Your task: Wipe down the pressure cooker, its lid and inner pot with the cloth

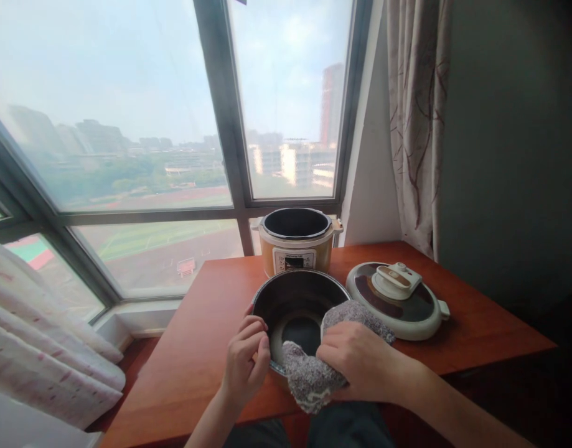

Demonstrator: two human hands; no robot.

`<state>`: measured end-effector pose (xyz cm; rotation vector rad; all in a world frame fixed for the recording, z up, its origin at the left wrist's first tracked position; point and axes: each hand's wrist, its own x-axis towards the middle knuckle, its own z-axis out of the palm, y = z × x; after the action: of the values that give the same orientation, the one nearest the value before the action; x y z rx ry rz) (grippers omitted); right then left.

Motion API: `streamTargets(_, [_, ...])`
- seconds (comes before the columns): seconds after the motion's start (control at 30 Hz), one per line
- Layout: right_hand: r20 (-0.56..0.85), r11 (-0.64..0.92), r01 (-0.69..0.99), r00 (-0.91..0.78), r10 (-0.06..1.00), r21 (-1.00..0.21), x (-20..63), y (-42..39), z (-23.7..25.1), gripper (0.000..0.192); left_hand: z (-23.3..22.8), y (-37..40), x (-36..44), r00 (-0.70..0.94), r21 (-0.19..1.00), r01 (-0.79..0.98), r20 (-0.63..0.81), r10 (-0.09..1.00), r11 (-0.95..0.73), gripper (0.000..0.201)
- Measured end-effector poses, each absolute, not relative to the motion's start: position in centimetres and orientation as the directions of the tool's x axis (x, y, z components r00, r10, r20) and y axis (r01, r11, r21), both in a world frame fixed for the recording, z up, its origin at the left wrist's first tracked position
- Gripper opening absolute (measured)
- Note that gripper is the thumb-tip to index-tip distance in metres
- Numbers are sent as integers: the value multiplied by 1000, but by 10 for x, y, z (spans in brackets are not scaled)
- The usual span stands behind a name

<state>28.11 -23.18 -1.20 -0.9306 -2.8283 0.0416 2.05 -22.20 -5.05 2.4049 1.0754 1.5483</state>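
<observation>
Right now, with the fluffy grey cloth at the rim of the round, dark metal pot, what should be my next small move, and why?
Probably slide the cloth slowly along the rim of the pot: your right hand holds the cloth over the near right side, and your left hand grips the left side.

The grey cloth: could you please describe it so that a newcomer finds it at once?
On the red-brown table, find the dark pot nearest the person. The right hand holds the grey cloth over its near-right rim. A fuzzy, speckled surface sets it apart from the smooth pot and lid.
</observation>
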Motion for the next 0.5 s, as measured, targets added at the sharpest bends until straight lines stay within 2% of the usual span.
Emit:
streamTargets(0.17, [219, 852, 504, -823, 524, -144, 311, -214, -15, 29, -46, -201, 4, 334, 450, 436, 723, 605, -779, 42])
streamTargets(0.33, [225, 813, 567, -782, 581, -129, 307, -219, -18, 35, -45, -197, 1, 378, 387, 436, 740, 556, -812, 36])
streamTargets(0.5, [243, 771, 627, -736, 632, -111, 294, -232, -20, 39, -49, -236, 26, 358, 277, 582, 757, 546, -765, 20])
